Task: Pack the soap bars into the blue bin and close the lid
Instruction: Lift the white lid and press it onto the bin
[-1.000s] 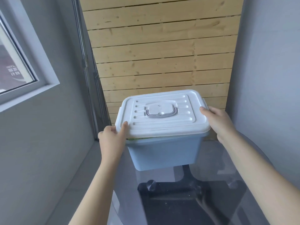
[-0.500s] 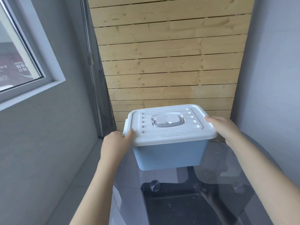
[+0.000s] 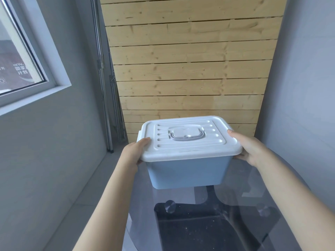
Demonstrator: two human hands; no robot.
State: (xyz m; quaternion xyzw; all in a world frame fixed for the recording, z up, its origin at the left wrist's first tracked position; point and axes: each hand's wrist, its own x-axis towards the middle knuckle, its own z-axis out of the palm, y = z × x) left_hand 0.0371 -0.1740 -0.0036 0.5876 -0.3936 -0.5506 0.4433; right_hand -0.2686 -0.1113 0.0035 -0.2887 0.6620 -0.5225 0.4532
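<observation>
At the far edge of the glass surface [image 3: 253, 205] sits the blue bin [image 3: 186, 173], white lid [image 3: 190, 140] on top, seated flat, grey handle [image 3: 186, 137] folded down in its centre. Left hand [image 3: 133, 152] grips the lid's left rim, thumb on top, fingers curled under. Right hand [image 3: 249, 149] grips the right rim likewise. Soap bars hidden. Wooden slat wall [image 3: 190, 69] behind, window [image 3: 20, 57] on left.

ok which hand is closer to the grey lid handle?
Left, though it's close. The left hand grips the lid at its left edge, thumb on top, just left of the grey handle. The right hand grips the right edge, slightly farther away.
</observation>
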